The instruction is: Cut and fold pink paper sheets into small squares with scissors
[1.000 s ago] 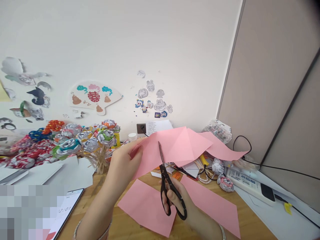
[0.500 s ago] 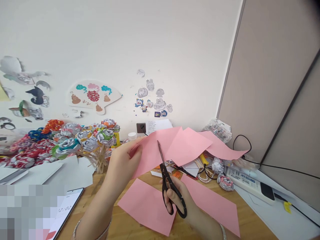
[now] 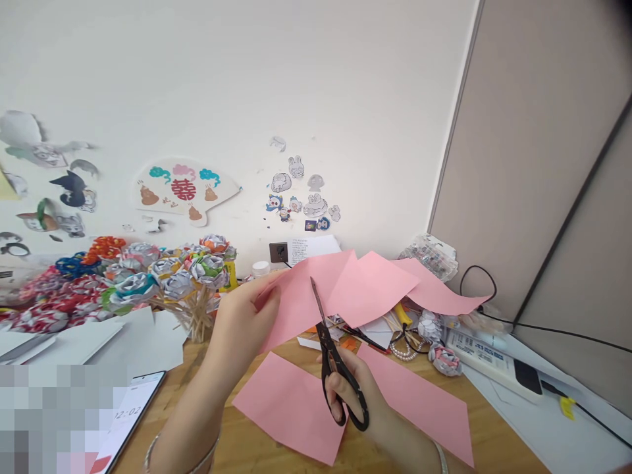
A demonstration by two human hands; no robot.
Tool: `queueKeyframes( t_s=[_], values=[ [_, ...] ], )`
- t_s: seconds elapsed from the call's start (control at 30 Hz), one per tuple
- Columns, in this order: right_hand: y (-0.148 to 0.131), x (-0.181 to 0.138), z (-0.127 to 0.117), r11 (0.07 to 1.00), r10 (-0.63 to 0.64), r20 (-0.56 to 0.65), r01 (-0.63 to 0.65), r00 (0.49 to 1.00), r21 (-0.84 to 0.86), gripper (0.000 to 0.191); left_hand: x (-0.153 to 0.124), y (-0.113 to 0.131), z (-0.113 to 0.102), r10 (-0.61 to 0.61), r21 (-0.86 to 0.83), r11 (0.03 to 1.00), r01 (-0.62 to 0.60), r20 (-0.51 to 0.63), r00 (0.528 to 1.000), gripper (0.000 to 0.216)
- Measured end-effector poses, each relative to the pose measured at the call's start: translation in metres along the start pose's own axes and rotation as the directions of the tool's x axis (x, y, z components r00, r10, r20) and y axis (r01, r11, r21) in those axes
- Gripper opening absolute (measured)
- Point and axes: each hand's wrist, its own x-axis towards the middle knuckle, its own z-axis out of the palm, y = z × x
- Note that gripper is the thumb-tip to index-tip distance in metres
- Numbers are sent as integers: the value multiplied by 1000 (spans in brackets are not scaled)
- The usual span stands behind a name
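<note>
My left hand (image 3: 243, 322) pinches the left end of a long pink paper sheet (image 3: 360, 286) and holds it up above the wooden desk (image 3: 207, 368). My right hand (image 3: 363, 395) grips black scissors (image 3: 336, 368) by their loops, blades pointing up into the sheet's lower edge. The blade tip lies against the paper near its left third. Two cut pink pieces (image 3: 291, 408) (image 3: 419, 401) lie flat on the desk under my hands.
A bunch of paper roses on sticks (image 3: 148, 276) stands at the left, with white sheets (image 3: 99, 339) in front. A phone (image 3: 128, 415) lies at lower left. Beads, scraps, a white device (image 3: 488, 362) and cables crowd the right. Cartoon stickers cover the wall.
The scissors have closed slightly and crept a little upward into the pink sheet. The raised sheet's far flap has sagged a bit. The phone's timer moved from 2:01 to 2:02.
</note>
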Motion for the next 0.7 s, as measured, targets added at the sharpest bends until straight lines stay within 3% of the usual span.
queueKeyframes(
  t_s=[0.27,0.7],
  values=[
    [0,-1,-2,1000,11,-7,-11,1000,-13,46,0,0,1,-39,-17,999,39,-2,999,36],
    [-18,-5,4,999,-34,-9,34,999,-7,56,2,-1,3,-179,-110,977,183,45,983,25]
  ],
)
